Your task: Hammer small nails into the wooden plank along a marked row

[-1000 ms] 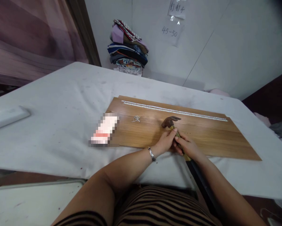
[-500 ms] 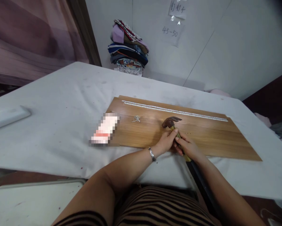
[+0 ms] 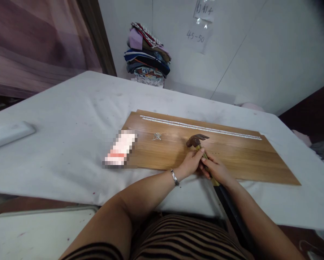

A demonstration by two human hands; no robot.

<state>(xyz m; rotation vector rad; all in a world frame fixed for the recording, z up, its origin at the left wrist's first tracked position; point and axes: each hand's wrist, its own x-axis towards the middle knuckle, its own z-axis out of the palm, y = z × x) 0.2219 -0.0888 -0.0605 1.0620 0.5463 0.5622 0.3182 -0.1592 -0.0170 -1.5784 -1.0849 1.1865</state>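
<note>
A claw hammer [image 3: 196, 141] with a rusty brown head is held over the near part of a wooden board [image 3: 243, 159]. Its yellow and black handle slants down toward my body. My left hand [image 3: 190, 162] is closed round the handle just below the head. Right beside it, my right hand [image 3: 216, 169] grips the same handle a little lower. Several nails [image 3: 156, 137] lie in a small heap on the board, left of the hammer head. A short row of small dark dots marks the board just right of my hands.
Two measuring strips [image 3: 202, 127] run along the board's far side. A pixelated phone-like rectangle [image 3: 121, 148] lies at its left end. The board rests on a white-covered table [image 3: 69, 119]. Folded clothes [image 3: 148, 56] are stacked by the wall, and a white object [image 3: 10, 133] sits far left.
</note>
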